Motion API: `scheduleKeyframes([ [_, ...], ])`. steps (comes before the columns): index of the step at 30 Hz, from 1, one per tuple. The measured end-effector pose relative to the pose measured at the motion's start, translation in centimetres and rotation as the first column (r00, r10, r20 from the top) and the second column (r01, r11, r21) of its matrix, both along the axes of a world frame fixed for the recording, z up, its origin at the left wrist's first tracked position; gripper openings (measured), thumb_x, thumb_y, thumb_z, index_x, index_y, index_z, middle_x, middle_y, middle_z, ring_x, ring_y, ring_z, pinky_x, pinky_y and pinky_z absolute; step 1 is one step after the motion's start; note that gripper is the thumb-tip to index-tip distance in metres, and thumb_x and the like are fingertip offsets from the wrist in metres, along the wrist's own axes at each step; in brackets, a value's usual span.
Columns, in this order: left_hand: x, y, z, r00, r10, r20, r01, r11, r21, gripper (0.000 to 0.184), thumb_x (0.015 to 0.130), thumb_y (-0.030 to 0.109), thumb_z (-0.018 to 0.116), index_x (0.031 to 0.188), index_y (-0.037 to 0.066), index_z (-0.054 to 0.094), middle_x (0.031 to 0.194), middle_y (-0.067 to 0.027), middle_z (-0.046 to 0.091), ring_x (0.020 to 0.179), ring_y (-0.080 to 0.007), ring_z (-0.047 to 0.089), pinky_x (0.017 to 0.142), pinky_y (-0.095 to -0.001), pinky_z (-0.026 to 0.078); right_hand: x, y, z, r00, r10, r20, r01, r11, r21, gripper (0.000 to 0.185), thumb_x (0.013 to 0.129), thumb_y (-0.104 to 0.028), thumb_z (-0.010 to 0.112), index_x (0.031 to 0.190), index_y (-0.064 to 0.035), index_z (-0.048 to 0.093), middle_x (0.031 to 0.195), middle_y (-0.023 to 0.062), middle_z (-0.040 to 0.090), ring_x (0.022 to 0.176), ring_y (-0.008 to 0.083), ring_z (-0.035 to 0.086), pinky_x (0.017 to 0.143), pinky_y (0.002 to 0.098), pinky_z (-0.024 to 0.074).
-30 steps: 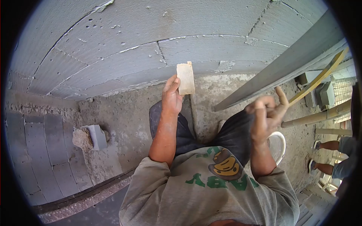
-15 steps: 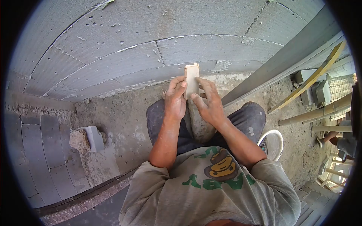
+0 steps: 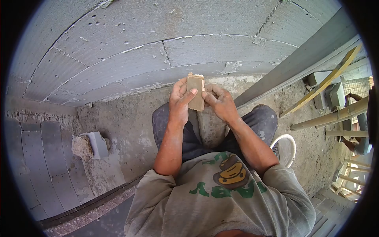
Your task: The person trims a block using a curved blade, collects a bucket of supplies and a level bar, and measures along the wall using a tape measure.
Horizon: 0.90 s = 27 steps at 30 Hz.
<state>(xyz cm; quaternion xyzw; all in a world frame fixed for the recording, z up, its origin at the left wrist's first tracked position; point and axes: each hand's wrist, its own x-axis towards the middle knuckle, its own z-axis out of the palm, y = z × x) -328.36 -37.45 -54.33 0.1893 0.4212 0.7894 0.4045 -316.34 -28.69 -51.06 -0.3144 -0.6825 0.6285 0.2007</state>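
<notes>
Between my two hands is a small flat rectangular piece of wood [image 3: 195, 87], possibly plywood, held upright with a rough, splintered top edge and a pale right edge. My left hand [image 3: 181, 103] is closed on its left side, thumb across the broad brown face and fingers behind. My right hand [image 3: 221, 103] pinches the right edge, its fingers curled. Below the wood, between my knees, lies a dusty grey rounded object [image 3: 212, 130] whose kind I cannot make out.
A grey block wall [image 3: 213, 49] rises in front. At right are a leaning grey beam [image 3: 294, 59], a yellowish wooden strip [image 3: 323, 85], bamboo poles [image 3: 339, 116] and a white-rimmed bucket [image 3: 292, 148]. A broken block [image 3: 98, 145] sits at left. Another person [image 3: 361, 146] is partly visible far right.
The piece of wood has turned from its narrow pale side to its broad brown face and shifted slightly left and down. My right fingers have closed in on its edge.
</notes>
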Motion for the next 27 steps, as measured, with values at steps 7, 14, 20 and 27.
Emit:
scheduleKeyframes([
  [7, -0.4, -0.4, -0.5, 0.998, -0.032, -0.046, 0.029, 0.998, -0.063, 0.052, 0.083, 0.010, 0.064, 0.127, -0.007, 0.042, 0.117, -0.0168, 0.058, 0.105, -0.0192, 0.058, 0.088, -0.0296, 0.047, -0.4, 1.2, -0.9, 0.982, 0.064, 0.176, -0.104, 0.968, 0.229, 0.030, 0.089, -0.029, 0.061, 0.090, 0.0008, 0.062, 0.067, 0.0041, 0.058, 0.058, 0.0103, 0.054, 0.053, 0.0262, 0.0450],
  [14, -0.6, -0.9, -0.7, 0.998, -0.051, -0.031, 0.046, 0.989, -0.141, 0.046, 0.085, 0.013, 0.063, 0.124, -0.007, 0.049, 0.111, -0.0145, 0.061, 0.098, -0.0168, 0.060, 0.083, -0.0270, 0.048, -0.5, 1.4, -1.7, 0.951, 0.166, 0.260, -0.216, 0.961, 0.175, 0.038, 0.089, -0.037, 0.059, 0.089, 0.0010, 0.063, 0.064, 0.0057, 0.057, 0.056, 0.0122, 0.053, 0.052, 0.0290, 0.0435],
  [20, -1.2, -1.4, -0.1, 0.988, -0.147, -0.056, 0.126, 0.952, -0.279, 0.040, 0.088, 0.022, 0.061, 0.116, -0.005, 0.057, 0.099, -0.0096, 0.065, 0.084, -0.0128, 0.062, 0.072, -0.0244, 0.050, -0.7, 1.4, -2.0, 0.919, 0.169, 0.357, -0.252, 0.947, 0.200, 0.035, 0.086, -0.037, 0.060, 0.092, -0.0026, 0.065, 0.074, 0.0165, 0.063, 0.074, 0.0300, 0.062, 0.071, 0.0409, 0.0463],
  [27, -1.4, -1.3, -0.9, 0.988, -0.140, -0.064, 0.114, 0.946, -0.304, 0.038, 0.090, 0.028, 0.060, 0.110, -0.004, 0.060, 0.093, -0.0071, 0.065, 0.078, -0.0108, 0.062, 0.067, -0.0241, 0.050, -1.1, 1.0, -2.5, 0.937, 0.122, 0.327, -0.242, 0.903, 0.356, 0.036, 0.081, -0.039, 0.065, 0.082, -0.0025, 0.065, 0.074, 0.0179, 0.062, 0.072, 0.0349, 0.060, 0.067, 0.0424, 0.0451],
])
